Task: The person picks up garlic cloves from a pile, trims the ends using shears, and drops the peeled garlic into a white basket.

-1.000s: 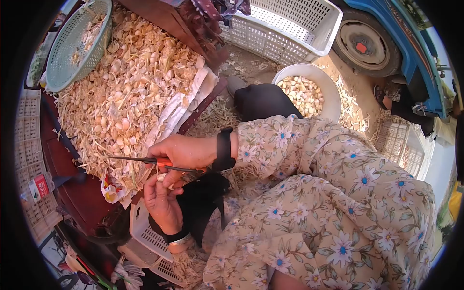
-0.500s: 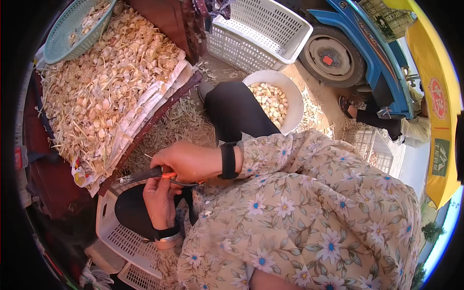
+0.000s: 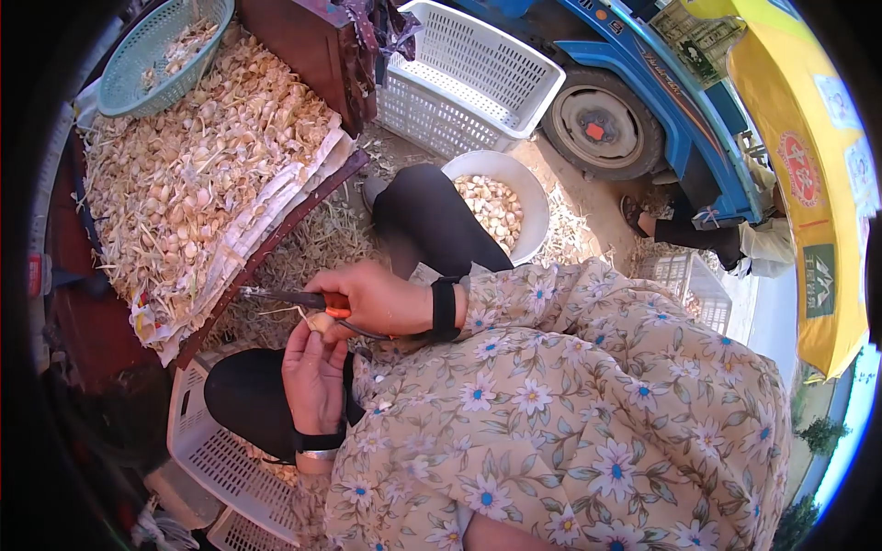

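Observation:
My right hand (image 3: 377, 298), the upper one, is closed round the orange and black handles of a pair of scissors (image 3: 289, 297), whose dark blades point left. Just below, my left hand (image 3: 315, 376) pinches a pale garlic clove (image 3: 321, 321) between thumb and fingers, close under the handles. A thin dry strand sticks out leftward beside the clove. A wide heap of garlic cloves and skins (image 3: 202, 184) lies to the upper left on a white sheet (image 3: 276, 197). Past my knee stands a round white tub (image 3: 537, 197) holding cloves (image 3: 491, 211).
A teal basket (image 3: 165, 96) sits on the heap. White crates stand behind the tub (image 3: 459, 78) and below my knee (image 3: 207, 432). Dry stalks litter the ground. A blue vehicle with a wheel (image 3: 602, 124), another person's leg (image 3: 689, 234) and a yellow umbrella (image 3: 799, 184) are at right.
The scissors have lifted slightly above my left hand, and the clove in my left fingers now shows. The whole view has shifted a little.

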`<state>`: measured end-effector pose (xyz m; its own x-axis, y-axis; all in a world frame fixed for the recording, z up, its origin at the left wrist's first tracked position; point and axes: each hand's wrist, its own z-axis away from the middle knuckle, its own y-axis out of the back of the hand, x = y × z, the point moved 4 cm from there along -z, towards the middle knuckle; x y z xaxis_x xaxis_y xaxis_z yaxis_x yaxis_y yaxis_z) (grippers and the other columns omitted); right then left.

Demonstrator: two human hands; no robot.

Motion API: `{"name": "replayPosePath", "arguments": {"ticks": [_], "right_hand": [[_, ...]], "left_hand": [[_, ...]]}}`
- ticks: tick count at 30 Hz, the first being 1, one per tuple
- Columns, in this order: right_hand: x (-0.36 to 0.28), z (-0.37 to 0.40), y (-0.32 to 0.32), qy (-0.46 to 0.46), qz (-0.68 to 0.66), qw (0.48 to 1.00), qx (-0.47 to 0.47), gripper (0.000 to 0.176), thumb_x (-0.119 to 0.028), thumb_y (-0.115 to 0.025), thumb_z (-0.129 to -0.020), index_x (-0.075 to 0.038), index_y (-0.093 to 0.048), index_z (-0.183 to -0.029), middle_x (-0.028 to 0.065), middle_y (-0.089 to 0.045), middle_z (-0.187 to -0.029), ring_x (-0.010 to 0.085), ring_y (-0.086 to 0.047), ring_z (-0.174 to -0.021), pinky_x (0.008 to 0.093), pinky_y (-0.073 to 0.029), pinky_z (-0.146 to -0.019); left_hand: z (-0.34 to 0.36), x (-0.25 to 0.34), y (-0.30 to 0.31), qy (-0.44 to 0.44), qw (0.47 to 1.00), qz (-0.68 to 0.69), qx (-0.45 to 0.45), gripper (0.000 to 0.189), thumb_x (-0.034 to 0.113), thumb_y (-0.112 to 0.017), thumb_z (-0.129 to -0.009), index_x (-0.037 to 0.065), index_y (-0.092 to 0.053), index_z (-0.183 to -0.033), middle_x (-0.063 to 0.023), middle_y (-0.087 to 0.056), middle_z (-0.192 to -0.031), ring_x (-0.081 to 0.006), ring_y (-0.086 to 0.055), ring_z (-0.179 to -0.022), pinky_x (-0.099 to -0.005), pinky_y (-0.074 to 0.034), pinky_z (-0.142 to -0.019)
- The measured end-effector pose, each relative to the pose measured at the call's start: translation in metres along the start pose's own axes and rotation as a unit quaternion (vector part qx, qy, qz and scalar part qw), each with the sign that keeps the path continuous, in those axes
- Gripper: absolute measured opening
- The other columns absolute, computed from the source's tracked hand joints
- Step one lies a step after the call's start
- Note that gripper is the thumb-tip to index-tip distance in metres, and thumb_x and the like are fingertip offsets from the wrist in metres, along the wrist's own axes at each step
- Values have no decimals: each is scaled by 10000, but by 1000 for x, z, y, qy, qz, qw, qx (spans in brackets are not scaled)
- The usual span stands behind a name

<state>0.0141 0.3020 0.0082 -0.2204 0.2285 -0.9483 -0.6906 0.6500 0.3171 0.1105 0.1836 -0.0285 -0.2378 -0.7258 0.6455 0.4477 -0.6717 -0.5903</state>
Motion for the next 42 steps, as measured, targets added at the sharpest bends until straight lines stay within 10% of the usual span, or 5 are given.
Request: {"name": "replayPosePath", "arguments": {"ticks": [7,22,31,37,42], "right_hand": [[-19,18,28,41,311,946,-87,472,-376,-664,-700,-129,-537,-1082,59,-598,-767,244,-588,-830,355,-385,-902],[-3,41,20,42,312,945,-89,311,-335,-636,-731,-86,-530,-886,80,-584,-747,305,-566,-766,403,-445,-656],[-11,50,23,-16,218,966,-136,386,-402,-618,-767,-53,-545,-913,150,-571,-706,297,-567,-626,382,-425,-547],[7,35,36,-174,-104,979,-15,436,-385,-654,-770,-23,-546,-987,48,-569,-715,116,-509,-621,274,-417,-560],[-16,32,21,-49,-104,993,-33,472,-270,-751,-683,-19,-536,-1019,31,-547,-793,90,-498,-733,247,-421,-643]], "left_hand": [[4,20,9,-74,997,4,36,231,46,-491,-854,-2,-459,-1078,-86,-555,-979,-150,-579,-800,-232,-485,-646],[11,8,-1,-112,986,-126,1,226,20,-512,-852,-12,-448,-1066,-67,-547,-885,-98,-512,-646,-204,-427,-548],[12,7,-6,-123,986,-114,-10,196,49,-527,-856,7,-447,-1029,-94,-563,-899,-149,-582,-716,-203,-449,-540],[14,8,-16,-121,984,-107,-75,214,74,-535,-857,11,-441,-1038,-107,-566,-898,-155,-580,-714,-217,-466,-567],[12,5,-17,-104,984,-105,-94,208,83,-531,-862,24,-430,-1034,-106,-568,-899,-148,-577,-701,-223,-473,-575]]}}
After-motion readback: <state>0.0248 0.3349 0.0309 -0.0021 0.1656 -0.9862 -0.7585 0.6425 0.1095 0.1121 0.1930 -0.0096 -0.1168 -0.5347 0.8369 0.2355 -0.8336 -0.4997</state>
